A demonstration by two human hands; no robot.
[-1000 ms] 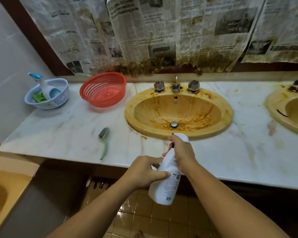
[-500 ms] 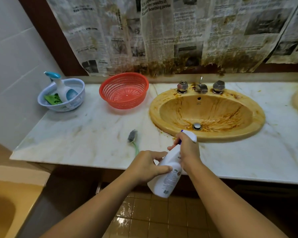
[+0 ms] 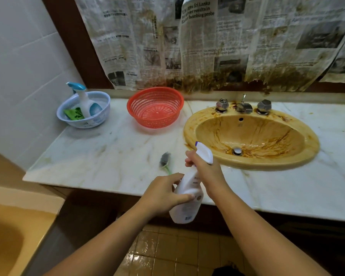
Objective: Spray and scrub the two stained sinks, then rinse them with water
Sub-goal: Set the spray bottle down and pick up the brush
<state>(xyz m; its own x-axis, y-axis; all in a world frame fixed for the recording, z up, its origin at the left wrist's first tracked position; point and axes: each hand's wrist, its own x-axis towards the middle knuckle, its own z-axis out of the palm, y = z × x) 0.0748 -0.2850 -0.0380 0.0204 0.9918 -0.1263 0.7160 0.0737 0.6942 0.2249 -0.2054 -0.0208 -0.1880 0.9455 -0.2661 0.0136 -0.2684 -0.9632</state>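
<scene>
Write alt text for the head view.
Both hands hold a white spray bottle at the edge of a marble counter: right hand at the trigger, left hand on the body. Beyond is a brown-stained yellow sink; a brush and red basket lie left of it.

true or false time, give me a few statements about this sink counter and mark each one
1. The right hand grips the spray bottle at its neck. True.
2. The blue-topped bottle stands in the red basket. False: it stands in the white basket.
3. The brush lies in the sink. False: it lies on the counter, left of the sink.
4. Brown stains streak the sink around its drain. True.
5. The left hand rests flat on the counter. False: it holds the spray bottle's body.
</scene>
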